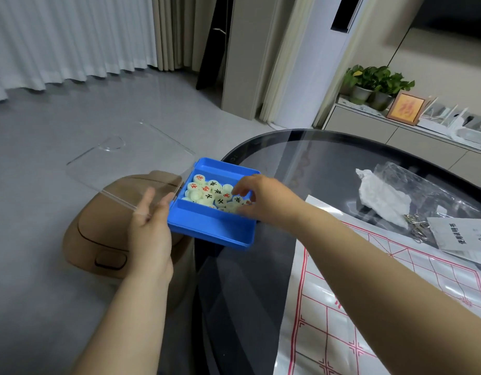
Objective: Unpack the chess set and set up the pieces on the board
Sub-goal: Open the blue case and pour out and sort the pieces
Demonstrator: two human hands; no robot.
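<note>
A blue plastic box [212,228] juts over the left edge of the dark glass table [288,152]. Its clear hinged lid [120,163] stands swung open to the left. Inside lie several pale round chess pieces [207,192] with red or black characters. My left hand [150,228] holds the box by its left side, fingers under the lid's edge. My right hand [258,197] reaches into the box, fingers curled down among the pieces; whether it pinches one I cannot tell. A white paper board with red lines [369,307] is spread on the table under my right forearm.
A tan stool [98,239] stands on the grey floor under the box. On the table's far right lie a crumpled white tissue [380,196], a clear plastic bag [423,185], metal rings [418,228] and a leaflet [461,236]. A low cabinet with plants [374,82] is behind.
</note>
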